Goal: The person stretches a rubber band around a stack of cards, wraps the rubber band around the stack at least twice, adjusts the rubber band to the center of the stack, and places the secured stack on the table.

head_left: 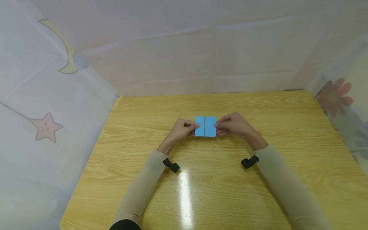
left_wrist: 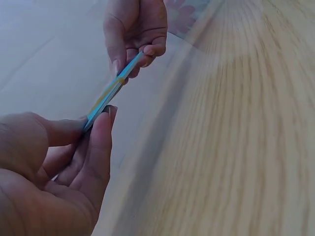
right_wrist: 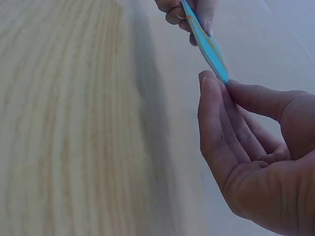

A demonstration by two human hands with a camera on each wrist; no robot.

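Note:
A thin stack of light blue cards (head_left: 210, 129) with rounded corners is held just above the wooden table. A yellowish rubber band (head_left: 204, 126) runs across it, left of its middle. My left hand (head_left: 181, 129) pinches the left edge between thumb and fingers. At the opposite edge, my right hand (head_left: 234, 124) pinches it the same way. Seen edge-on in the left wrist view, the stack (left_wrist: 105, 100) shows pale layers at its side. The right wrist view has the stack (right_wrist: 209, 49) tilted, its end between the thumb and fingertips.
The wooden table (head_left: 212, 179) fills the area below the hands, with a bright glare streak. Pale cloth walls (head_left: 172, 57) rise behind it and at both sides. Small black devices (head_left: 171, 165) are strapped at both wrists.

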